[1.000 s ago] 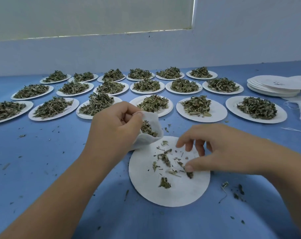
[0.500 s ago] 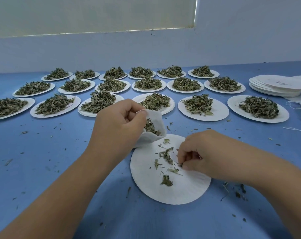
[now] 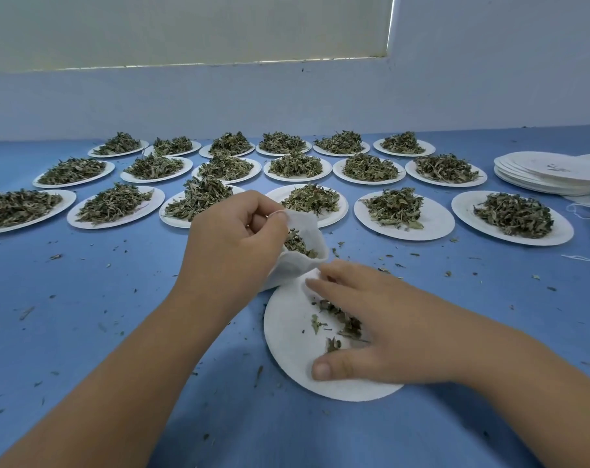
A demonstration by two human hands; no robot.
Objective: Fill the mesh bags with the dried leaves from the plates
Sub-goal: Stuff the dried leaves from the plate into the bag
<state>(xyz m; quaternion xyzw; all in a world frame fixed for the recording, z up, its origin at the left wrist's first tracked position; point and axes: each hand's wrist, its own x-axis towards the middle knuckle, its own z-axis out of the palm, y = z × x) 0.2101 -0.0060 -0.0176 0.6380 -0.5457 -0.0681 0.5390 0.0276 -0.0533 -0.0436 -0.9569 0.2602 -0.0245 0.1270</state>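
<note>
Two hands work over the near plate (image 3: pixel 287 363). The left hand (image 3: pixel 233 251) pinches the mesh bag (image 3: pixel 303 265) open at the plate's far edge. The right hand (image 3: pixel 381 332), bunched a moment ago, now lies flat with its fingers spread over the last leaf scraps (image 3: pixel 333 344), probably gathering them for the bag.

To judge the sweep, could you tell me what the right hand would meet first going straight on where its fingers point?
Probably the mesh bag held by the left hand, just beyond the right hand at the far edge of the plate; depth is unclear.
</note>
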